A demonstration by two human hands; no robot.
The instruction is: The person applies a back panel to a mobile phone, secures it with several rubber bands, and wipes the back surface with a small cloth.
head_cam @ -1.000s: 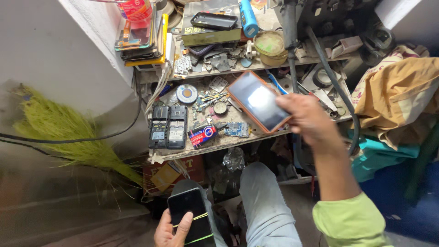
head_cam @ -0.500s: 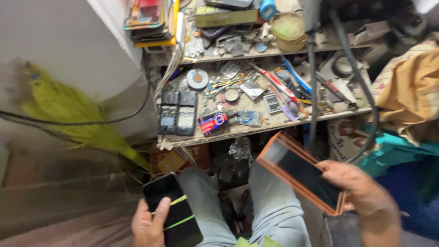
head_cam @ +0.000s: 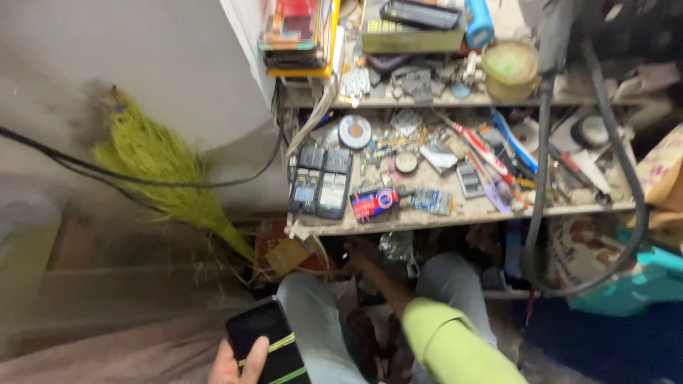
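A green broom (head_cam: 153, 167) leans against the wall at the far left, with a black cable (head_cam: 128, 178) running across it. Low in the view, the left hand (head_cam: 238, 363) holds a black phone (head_cam: 267, 341) beside the left knee, thumb pressed across its dark screen and the grip closed around its edges, much as it was half a second ago. Above, the cluttered bench (head_cam: 455, 213) carries small phones, a red packet, screwdrivers and loose parts. The right hand (head_cam: 359, 256), in a lime sleeve (head_cam: 455, 345), now reaches into the dark space under the bench; the orange-edged tablet it held out to the right a moment ago is gone from view, and I cannot tell how its grip stands.
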